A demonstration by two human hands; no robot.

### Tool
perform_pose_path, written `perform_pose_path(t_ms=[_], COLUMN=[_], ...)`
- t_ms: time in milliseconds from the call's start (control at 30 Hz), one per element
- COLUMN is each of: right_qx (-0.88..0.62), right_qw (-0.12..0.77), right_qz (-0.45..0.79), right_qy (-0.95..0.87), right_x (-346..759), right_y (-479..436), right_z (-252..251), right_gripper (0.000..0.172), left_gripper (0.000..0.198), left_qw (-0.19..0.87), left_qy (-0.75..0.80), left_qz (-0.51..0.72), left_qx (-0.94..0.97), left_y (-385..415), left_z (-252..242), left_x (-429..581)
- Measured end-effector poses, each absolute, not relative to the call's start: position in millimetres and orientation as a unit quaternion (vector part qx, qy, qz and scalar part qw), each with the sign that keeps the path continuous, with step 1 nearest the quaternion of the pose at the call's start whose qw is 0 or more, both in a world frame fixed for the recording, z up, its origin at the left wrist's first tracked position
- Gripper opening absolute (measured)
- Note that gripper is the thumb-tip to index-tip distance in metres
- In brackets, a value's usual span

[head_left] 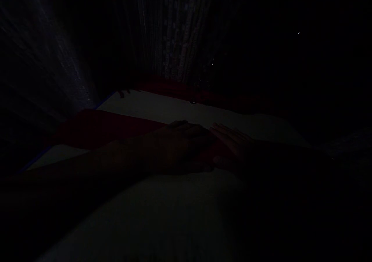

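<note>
The scene is very dark. My left hand lies flat, fingers stretched out, on a red cloth spread over a pale surface. My right hand rests beside it, fingers extended and lying flat, touching the cloth's right end. Neither hand grips anything that I can make out.
A patterned curtain hangs at the back. A dim wall rises on the left. More red fabric lies along the far edge of the pale surface. The right side is too dark to read.
</note>
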State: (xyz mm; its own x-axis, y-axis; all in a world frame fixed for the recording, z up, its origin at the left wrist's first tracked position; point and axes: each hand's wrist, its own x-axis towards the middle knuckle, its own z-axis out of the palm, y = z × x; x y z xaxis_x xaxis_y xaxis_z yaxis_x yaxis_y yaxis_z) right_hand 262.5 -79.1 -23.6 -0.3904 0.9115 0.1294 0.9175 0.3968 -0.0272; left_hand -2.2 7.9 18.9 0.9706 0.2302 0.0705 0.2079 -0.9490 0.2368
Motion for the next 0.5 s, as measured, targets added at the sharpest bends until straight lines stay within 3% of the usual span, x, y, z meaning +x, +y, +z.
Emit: perform_pose_path(t_ms=[500], right_qx=[-0.558], right_qw=[0.107], right_qz=[-0.036], right_qy=[-0.822], right_x=[248], right_y=[-83], right_z=[-22], right_gripper=[0.068], left_gripper=[0.071], left_qw=[0.141], left_qy=[0.168], left_qz=[0.032], left_qx=[0.975], left_y=[8], left_z=[17], left_x=[-7])
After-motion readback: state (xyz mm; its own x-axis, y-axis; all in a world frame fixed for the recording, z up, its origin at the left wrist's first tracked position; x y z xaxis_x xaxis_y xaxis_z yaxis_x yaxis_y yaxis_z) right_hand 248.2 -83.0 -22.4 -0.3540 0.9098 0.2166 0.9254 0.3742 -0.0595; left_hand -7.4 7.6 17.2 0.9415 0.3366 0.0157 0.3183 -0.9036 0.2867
